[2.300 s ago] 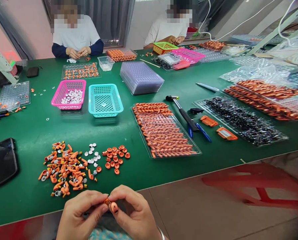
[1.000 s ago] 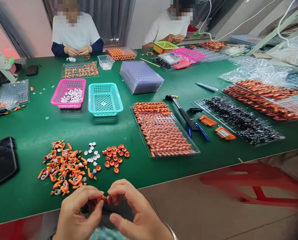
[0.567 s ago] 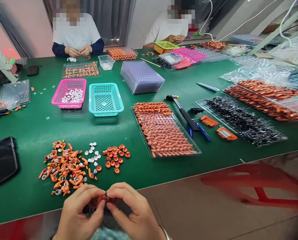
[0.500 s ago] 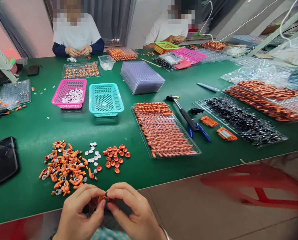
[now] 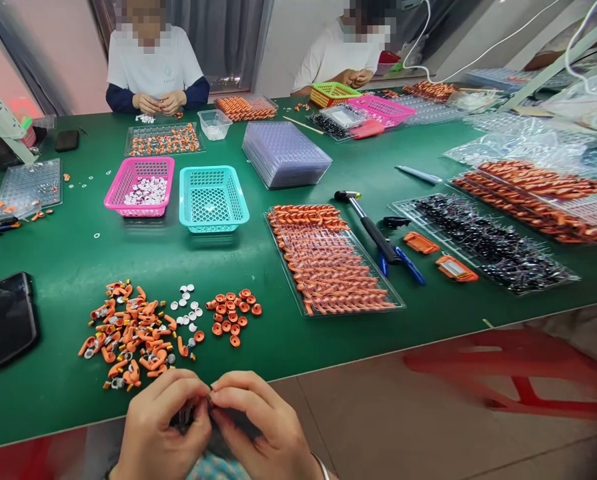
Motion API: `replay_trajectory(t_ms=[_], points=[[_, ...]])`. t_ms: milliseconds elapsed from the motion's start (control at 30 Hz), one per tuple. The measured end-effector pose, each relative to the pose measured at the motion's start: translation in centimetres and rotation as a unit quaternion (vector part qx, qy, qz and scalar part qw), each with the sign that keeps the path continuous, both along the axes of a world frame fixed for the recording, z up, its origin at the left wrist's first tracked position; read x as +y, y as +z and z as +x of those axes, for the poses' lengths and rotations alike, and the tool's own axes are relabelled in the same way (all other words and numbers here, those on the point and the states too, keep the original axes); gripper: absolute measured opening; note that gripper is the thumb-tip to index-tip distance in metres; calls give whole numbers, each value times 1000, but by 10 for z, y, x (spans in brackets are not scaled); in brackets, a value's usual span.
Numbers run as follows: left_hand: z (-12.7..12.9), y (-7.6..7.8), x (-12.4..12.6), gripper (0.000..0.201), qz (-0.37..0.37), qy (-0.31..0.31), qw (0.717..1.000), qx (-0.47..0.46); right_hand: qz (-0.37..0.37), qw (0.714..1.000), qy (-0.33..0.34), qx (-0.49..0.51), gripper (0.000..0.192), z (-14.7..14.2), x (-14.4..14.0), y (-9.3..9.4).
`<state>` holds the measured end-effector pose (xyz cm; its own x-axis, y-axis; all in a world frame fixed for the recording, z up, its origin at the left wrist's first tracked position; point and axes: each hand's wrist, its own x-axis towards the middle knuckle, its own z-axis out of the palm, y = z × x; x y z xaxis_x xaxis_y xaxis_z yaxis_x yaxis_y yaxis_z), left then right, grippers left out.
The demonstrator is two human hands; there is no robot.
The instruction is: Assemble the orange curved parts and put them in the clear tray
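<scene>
At the front edge of the table, my left hand (image 5: 165,423) and my right hand (image 5: 265,420) meet, thumbs and forefingers pinched together. Between the fingertips is a small earbud part, now almost wholly covered; orange showed there a moment earlier. Just beyond the hands lies a heap of orange earbud stems (image 5: 135,333) with yellow and silver ends. Beside it are small white round pieces (image 5: 193,307) and a group of orange round caps (image 5: 231,313).
A pink basket (image 5: 109,199) with white pieces stands beside a turquoise basket (image 5: 214,228). Clear trays (image 5: 283,163) are stacked behind. To the right are a tray of orange parts (image 5: 333,267), a hammer (image 5: 373,230) and black wired parts (image 5: 488,240). A phone (image 5: 9,320) lies left; two people sit opposite.
My fingers have closed further around the small part, hiding the orange that showed between them. My right hand has shifted slightly down and left. The table items stay put.
</scene>
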<state>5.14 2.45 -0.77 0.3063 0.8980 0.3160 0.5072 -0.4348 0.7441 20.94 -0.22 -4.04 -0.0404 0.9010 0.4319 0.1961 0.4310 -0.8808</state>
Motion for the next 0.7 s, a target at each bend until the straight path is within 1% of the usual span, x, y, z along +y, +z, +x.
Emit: replay_trajectory(t_ms=[100,167,233,400,533,600,667,700], points=[[0,-2,0,20,23,-5,1000,-12,-5,1000,-10,13,32,-1,0,-2],[-2,-3,-1,21,24,2,1000,-16,-16,999,-18,26,32,0,0,-3],[-5,-5,-2,21,10,-2,1000,-16,-28,999,-27,35,30,1,1,-3],[-9,-6,-2,26,-28,-61,997,-41,-45,997,-32,51,30,4,2,-4],[-8,-2,0,31,-48,-69,994,-72,-46,996,-29,68,32,3,1,-5],[-8,0,0,28,-89,-67,990,-92,-44,996,-24,72,33,3,1,-4],[-8,-1,-1,20,-171,-47,976,-126,-40,996,-13,74,33,3,0,-3],[-8,-2,-2,14,-222,-28,963,-152,-38,996,-6,76,34,3,0,-2]])
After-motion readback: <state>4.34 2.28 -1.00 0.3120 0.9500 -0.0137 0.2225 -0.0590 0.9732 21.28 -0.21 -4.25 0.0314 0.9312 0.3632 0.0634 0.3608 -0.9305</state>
